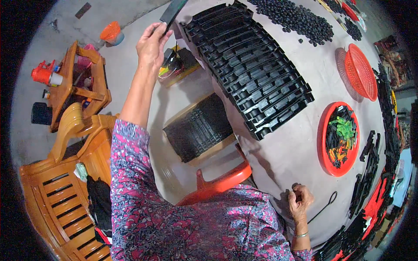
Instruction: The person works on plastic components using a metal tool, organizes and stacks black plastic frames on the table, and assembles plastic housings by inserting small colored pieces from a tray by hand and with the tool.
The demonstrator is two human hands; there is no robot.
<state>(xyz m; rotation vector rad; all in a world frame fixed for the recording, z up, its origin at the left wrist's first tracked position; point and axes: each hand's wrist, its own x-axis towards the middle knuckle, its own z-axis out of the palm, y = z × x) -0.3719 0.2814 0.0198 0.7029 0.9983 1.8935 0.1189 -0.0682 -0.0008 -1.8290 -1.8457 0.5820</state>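
Black strip (174, 11) pinched in left hand (151, 45), well apart from right hand (301, 202) (curled, grip unclear).

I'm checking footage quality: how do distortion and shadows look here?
Head view: the corners are black, and the orange-brown slatted wooden bench looks bowed near the rim; head view: the red perforated plastic basket has a soft shadow on its left.

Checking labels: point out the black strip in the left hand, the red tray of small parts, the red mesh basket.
Black strip (174, 11): head view, middle of visible length.
Red tray (322, 141): head view, left rim.
Red mesh basket (365, 73): head view, mesh wall.
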